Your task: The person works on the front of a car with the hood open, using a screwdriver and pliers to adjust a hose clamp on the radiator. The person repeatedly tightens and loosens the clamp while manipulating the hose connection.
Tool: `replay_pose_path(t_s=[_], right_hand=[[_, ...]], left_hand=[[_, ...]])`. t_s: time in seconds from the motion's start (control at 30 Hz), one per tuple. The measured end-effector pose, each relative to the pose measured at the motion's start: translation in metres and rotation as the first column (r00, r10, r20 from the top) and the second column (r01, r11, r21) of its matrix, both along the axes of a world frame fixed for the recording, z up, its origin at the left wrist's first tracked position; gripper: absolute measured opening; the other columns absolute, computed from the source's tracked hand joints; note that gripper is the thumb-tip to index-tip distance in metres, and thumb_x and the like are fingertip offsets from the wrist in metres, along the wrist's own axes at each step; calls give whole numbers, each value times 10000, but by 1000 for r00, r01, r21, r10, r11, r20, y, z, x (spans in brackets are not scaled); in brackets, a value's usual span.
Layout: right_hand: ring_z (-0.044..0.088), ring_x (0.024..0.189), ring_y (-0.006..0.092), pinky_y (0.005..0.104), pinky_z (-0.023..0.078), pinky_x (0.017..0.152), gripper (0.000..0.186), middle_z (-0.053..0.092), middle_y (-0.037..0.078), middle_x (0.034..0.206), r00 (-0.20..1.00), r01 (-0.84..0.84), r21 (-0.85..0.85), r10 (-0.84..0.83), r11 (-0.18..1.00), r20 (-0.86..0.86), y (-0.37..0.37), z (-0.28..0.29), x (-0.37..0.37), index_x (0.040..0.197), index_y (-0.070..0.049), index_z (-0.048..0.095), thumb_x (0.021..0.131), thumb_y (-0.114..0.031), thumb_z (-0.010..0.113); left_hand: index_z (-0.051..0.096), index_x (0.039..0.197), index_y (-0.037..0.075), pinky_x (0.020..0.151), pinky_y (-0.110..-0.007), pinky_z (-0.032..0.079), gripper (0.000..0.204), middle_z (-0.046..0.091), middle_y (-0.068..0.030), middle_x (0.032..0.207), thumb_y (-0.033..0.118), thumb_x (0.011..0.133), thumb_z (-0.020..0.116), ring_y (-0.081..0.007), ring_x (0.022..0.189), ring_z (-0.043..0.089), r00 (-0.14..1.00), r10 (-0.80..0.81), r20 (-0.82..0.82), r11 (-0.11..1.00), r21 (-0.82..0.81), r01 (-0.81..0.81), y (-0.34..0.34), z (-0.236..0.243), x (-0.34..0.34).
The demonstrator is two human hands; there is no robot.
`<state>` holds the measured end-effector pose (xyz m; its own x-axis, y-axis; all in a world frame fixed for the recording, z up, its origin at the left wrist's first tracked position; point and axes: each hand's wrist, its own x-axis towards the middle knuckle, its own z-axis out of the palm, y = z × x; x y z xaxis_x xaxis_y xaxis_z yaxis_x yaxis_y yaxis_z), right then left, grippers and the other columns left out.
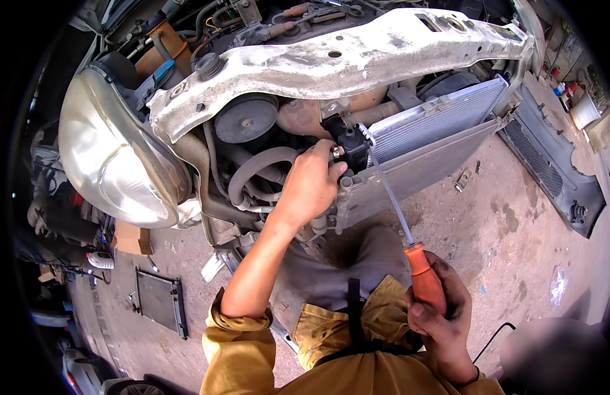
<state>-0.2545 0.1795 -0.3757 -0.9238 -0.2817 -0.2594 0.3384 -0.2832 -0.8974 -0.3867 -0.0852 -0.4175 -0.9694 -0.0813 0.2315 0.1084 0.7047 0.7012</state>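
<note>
My right hand (440, 309) grips a screwdriver's orange handle (424, 275). Its long shaft (392, 196) reaches up to the side of a black plastic end tank (354, 146) on the silver radiator (430, 115). My left hand (311, 181) has its fingers curled at the tank's left side, by a small metal piece (337, 151); what exactly they hold is partly hidden. A curved grey hose (249, 172) runs just left of that hand. A darker finned panel (403, 168) stands in front of the radiator.
A white crossmember (272, 66) spans the engine bay above, beside a headlamp (107, 151). A loose radiator (157, 301) and a cardboard box (130, 238) lie on the floor at left. A grey bumper (548, 164) and a plastic bag (558, 286) lie at right.
</note>
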Motion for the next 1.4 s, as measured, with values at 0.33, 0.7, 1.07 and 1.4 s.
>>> replay_pose_path(t_s=[0.33, 0.7, 1.07, 1.4], right_hand=[[531, 1031, 122, 272, 442, 917, 688, 542, 118, 1319, 996, -26, 39, 29, 999, -87, 0, -11, 10, 1439, 113, 407, 869, -55, 754], [535, 951, 113, 259, 450, 867, 663, 562, 94, 1211, 992, -63, 33, 66, 997, -110, -2, -15, 4, 1441, 106, 406, 889, -63, 732], [555, 901, 115, 256, 469, 819, 651, 579, 86, 1134, 992, -59, -6, 58, 998, -113, -4, -18, 5, 1442, 96, 410, 897, -58, 730], [546, 893, 106, 249, 462, 812, 663, 581, 65, 1074, 992, -57, 17, 58, 998, -115, -4, -18, 2, 1441, 96, 416, 893, -81, 744]], left_hand=[[609, 1130, -22, 755, -487, 539, 257, 648, -217, 1032, 64, 894, 662, -449, 904, 653, 966, 107, -235, 961, -226, -161, 6, -20, 10], [687, 1114, 94, 638, -465, 552, 252, 686, -82, 979, 223, 900, 713, -370, 732, 686, 952, 198, -236, 870, -406, -281, 7, -11, 21], [661, 1173, 110, 631, -466, 546, 306, 668, -67, 1055, 262, 912, 706, -370, 739, 692, 952, 185, -243, 851, -444, -279, 7, -13, 22], [656, 1182, 112, 622, -465, 540, 307, 662, -68, 1062, 265, 918, 696, -363, 729, 691, 953, 186, -240, 848, -451, -279, 8, -12, 21]])
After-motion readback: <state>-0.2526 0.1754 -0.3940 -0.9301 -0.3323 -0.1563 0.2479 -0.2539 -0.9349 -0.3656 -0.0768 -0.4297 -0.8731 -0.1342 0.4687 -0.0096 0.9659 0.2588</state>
